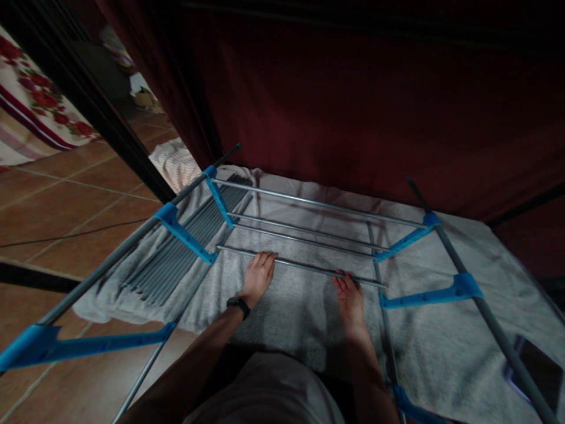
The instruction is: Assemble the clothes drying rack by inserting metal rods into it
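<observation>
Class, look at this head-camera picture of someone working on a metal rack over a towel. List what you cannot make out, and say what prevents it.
- Left hand and right hand: both lie on the nearest rod; whether the fingers curl round it is hidden by the hands' backs.
- Loose grey rods: too dim and overlapping to count.
- Dark flat object on the towel: crossed by a rack pole, too dark to identify.
- Blue bracket: cut off by the bottom edge.

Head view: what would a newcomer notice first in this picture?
First, the metal rack frame with bright blue connectors, standing at the centre over a grey towel spread on the floor. The left hand and the right hand both rest on its nearest rod. Behind it hangs a dark red curtain; a bundle of spare rods lies at left.
</observation>
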A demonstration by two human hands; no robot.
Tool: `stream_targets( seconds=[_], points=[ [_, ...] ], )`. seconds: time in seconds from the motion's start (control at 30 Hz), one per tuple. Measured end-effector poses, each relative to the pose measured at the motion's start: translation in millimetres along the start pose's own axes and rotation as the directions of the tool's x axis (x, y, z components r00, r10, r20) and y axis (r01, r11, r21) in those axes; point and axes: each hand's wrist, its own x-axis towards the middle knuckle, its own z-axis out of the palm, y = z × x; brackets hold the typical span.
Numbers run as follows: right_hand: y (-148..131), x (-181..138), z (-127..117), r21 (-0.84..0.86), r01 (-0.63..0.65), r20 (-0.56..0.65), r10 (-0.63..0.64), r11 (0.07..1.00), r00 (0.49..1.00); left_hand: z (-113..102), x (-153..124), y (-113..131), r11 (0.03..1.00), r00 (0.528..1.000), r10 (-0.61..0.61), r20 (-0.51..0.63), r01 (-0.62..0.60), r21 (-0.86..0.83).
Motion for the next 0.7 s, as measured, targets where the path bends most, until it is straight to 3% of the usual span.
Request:
stream_targets(
  seconds=[0.7],
  points=[
    [-0.7, 0.8, -1.8, 0.001, -0.021, 0.011, 0.021, 1.0, 1.0, 4.6, 0.5, -3.1, 1.0, 1.0, -0.002, -0.008, 0.002, 0.019]
  ],
)
